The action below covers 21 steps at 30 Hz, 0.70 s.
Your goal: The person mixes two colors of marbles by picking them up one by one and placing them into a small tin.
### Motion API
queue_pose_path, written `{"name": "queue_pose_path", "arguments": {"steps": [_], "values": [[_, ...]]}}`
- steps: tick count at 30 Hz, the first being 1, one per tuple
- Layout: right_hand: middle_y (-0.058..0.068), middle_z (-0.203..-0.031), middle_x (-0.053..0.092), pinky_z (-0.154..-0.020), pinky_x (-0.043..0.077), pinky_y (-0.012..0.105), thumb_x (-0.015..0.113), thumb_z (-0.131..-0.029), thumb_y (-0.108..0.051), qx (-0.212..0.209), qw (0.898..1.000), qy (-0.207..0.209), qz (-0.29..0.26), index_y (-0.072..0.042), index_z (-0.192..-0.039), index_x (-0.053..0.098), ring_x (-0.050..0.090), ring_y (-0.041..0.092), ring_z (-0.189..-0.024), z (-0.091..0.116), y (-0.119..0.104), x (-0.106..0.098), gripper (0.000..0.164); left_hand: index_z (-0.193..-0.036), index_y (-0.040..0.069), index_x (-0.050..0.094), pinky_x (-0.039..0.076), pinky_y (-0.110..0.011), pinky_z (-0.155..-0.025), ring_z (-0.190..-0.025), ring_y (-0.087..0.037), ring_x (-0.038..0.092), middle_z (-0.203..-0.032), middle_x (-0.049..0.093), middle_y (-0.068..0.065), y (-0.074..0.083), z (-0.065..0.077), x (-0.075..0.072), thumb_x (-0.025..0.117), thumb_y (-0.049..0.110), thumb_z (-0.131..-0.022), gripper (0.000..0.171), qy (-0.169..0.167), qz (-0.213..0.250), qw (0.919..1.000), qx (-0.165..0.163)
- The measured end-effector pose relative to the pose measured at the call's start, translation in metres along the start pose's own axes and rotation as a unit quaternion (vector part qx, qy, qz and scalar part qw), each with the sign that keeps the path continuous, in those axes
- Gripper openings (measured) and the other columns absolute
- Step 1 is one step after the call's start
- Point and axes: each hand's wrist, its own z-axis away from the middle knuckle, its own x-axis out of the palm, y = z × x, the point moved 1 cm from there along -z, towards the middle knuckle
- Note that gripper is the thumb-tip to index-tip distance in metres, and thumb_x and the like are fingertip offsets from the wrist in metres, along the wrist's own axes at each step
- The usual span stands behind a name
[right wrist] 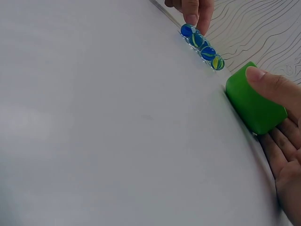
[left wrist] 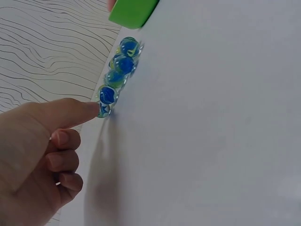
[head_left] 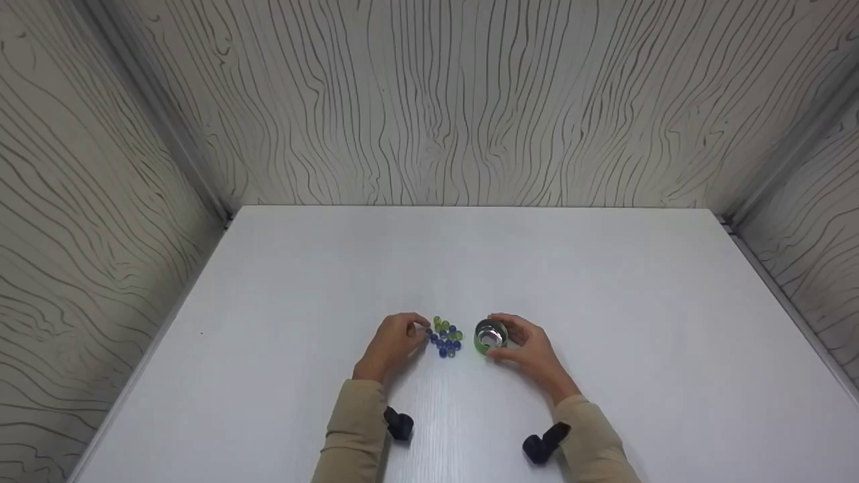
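Note:
A cluster of blue and yellow-green glass marbles [head_left: 448,345] lies on the white table, left of a small cup [head_left: 491,337]. My left hand [head_left: 397,341] is at the cluster's left edge, thumb and index finger pinching a blue marble [left wrist: 104,110]; the left wrist view shows the thumb against it and the other fingers curled. My right hand [head_left: 530,345] grips the cup from the right, thumb on the near side and fingers round the far side. From the right wrist, the cup's green outside [right wrist: 254,103] shows, standing on the table; its inside looks shiny from above.
White table surface [head_left: 322,268] spreads around both hands. Wood-grain patterned panels [head_left: 429,100] stand behind and at both sides. A black wrist camera [head_left: 400,425] sits on the left sleeve, another black camera [head_left: 539,448] on the right.

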Motion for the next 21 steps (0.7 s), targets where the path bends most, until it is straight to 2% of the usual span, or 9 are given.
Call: {"name": "queue_pose_path", "arguments": {"steps": [12,21], "values": [[0.012,-0.137,0.058,-0.112,0.037,0.034,0.083,-0.070,-0.012,-0.009,1.000,-0.001,-0.003,-0.009,-0.129,0.058,0.048,0.029,-0.135,-0.0002,0.0017,-0.0001,0.064,-0.109,0.007,0.070,0.037,-0.024,-0.064,-0.066,-0.010,0.042,-0.073,0.047,0.003,0.0011,0.0021,0.0007,0.060,0.009,-0.090,0.022,-0.003,-0.007,0.9999,-0.014],[0.012,-0.137,0.058,-0.113,0.037,0.036,0.083,-0.071,-0.014,-0.003,1.000,-0.001,0.005,-0.009,-0.129,0.058,0.048,0.029,-0.136,0.0000,0.0014,0.0000,0.064,-0.106,0.008,0.071,0.038,-0.027,-0.069,-0.070,-0.012,0.044,-0.076,0.049,0.002,0.0009,0.0016,0.0027,0.059,0.009,-0.090,0.020,0.000,-0.008,0.9997,-0.022]]}}
